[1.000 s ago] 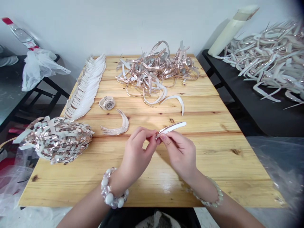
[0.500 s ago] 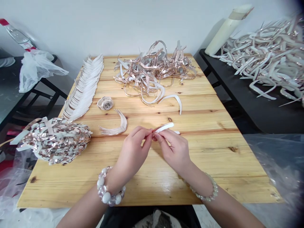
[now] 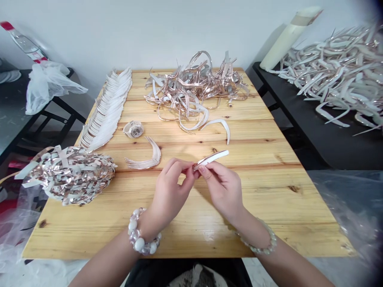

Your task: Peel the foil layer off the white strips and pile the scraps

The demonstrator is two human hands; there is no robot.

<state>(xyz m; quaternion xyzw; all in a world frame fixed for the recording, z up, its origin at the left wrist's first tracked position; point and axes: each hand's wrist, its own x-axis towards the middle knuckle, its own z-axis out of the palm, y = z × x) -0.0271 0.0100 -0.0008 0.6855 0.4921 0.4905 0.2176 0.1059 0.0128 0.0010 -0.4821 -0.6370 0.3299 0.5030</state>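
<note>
Between my hands is a narrow curved strip (image 3: 213, 157), white with a shiny rose-gold edge. My left hand (image 3: 173, 185) pinches its near end between thumb and fingertips. My right hand (image 3: 224, 187) grips it just beside, thumb on top, and the free part points up and right. Left of my hands lies a small fanned stack of curved strips (image 3: 149, 156). A wristwatch (image 3: 133, 129) rests behind that stack. Beyond my hands, a single curved strip (image 3: 223, 124) lies by a tangled heap of shiny strips (image 3: 194, 85).
A long overlapping row of strips (image 3: 109, 107) runs along the table's left side, with a bundle of cut foil pieces (image 3: 74, 173) in front. On the right, a black table (image 3: 317, 123) carries a big strip pile (image 3: 344, 75) and a cream roll (image 3: 287, 42). A plastic bag (image 3: 49, 83) and bottle (image 3: 25, 44) stand left.
The strip in my hands has turned, so more of its free length shows, reaching farther up and right. My right fingers have shifted slightly. Other things on the table stay put.
</note>
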